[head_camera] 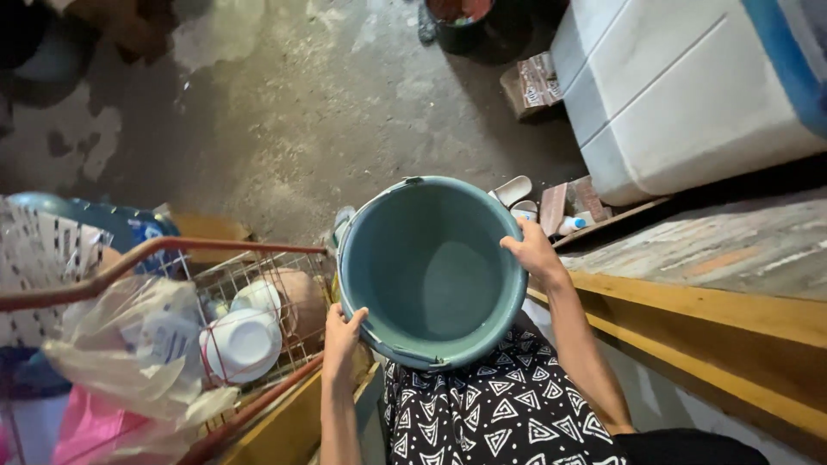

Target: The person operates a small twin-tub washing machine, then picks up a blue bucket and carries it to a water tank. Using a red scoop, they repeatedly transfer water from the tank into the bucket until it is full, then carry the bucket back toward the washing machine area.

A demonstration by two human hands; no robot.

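Note:
I hold an empty teal plastic bucket (431, 275) in front of me with both hands, its opening facing the camera. My left hand (343, 331) grips the rim at the lower left. My right hand (534, 252) grips the rim at the upper right. A thin metal handle lies along the bucket's rim. Below the bucket shows my black garment with white triangle patterns (500, 405).
A wire rack (258, 284) at the left holds white bowls (241, 343) and a clear plastic bag (129, 344). A wooden ledge (715, 310) runs along the right. A large white and blue cooler (689, 86) stands at the upper right. Sandals (514, 191) lie on the wet concrete floor.

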